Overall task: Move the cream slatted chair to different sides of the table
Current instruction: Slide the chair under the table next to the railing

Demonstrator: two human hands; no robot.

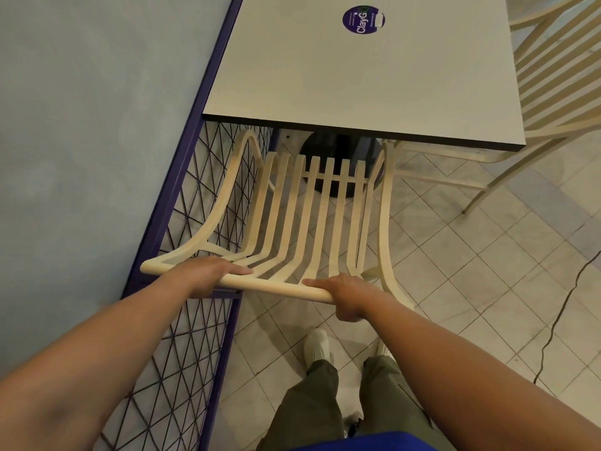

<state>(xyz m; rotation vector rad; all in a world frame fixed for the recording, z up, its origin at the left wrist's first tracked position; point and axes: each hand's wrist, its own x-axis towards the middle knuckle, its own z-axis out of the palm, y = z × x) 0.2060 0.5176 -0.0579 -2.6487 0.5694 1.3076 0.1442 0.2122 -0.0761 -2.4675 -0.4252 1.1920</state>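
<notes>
Both hands on the top rail of the cream slatted chair [312, 219]. Left hand [208, 271] lies over the rail near its left end, fingers flat along the top and pointing toward the other hand; right hand [344, 296] wraps the rail's right end, fingers curled under, thumb along the top. Each hand is closed on the rail, with a bare stretch of rail between them. Chair sits straight ahead of the hands, seat tucked partway under the near edge of the table [374, 76], its front lost under the tabletop. Chair faces away from the hands, toward the table; slats run lengthwise from the rail down and forward, so its long axis points from the hands to the table's dark pedestal base [341, 148]. Rail lies crosswise, slightly tilted, right end nearer. Purple mesh railing [182, 203] stands just beyond the left hand, close beside the chair's left arm. A second cream chair [559, 92] stands well past the right hand, on the table's right side. Judgement: the move from this side is only starting, grip taken and chair not yet drawn clear; pulling out and carrying round remain.
</notes>
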